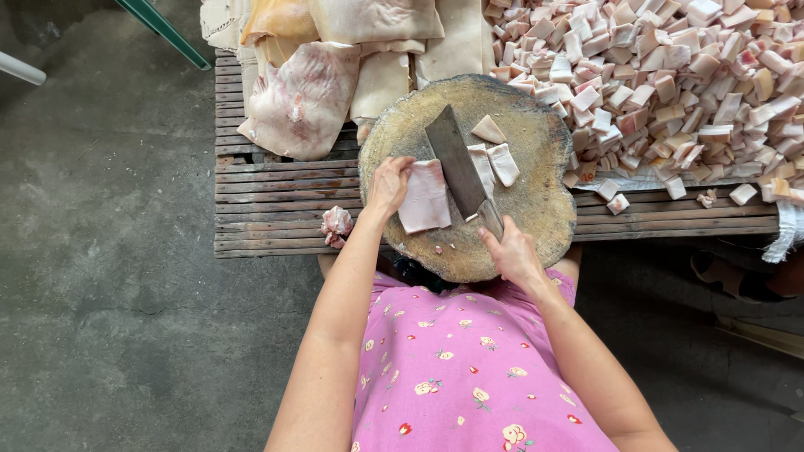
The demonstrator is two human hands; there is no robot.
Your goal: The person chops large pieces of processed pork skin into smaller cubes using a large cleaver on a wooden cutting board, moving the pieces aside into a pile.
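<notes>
Handle of the cleaver [459, 165] hidden inside the right hand [512, 255], grip wrapped shut around it, only the dark neck showing at the fingers. Blade lying long axis from near right to far left, tip pointing far-left across the round chopping block [536, 209], edge down between the pork fat slab [425, 197] and the cut strips [494, 164]. Left hand [389, 186] resting on the slab's left edge, fingers pressed down on it, thumb side hard to make out. Slab near the block's left part, long side running near to far. Block's near rim cut off from sight by the pink flowered shirt [469, 368]. Heap of diced fat [670, 75] spilling out of view far right on the slatted wooden surface [268, 201]; big skin sheets [306, 96] cropped at the far edge.
</notes>
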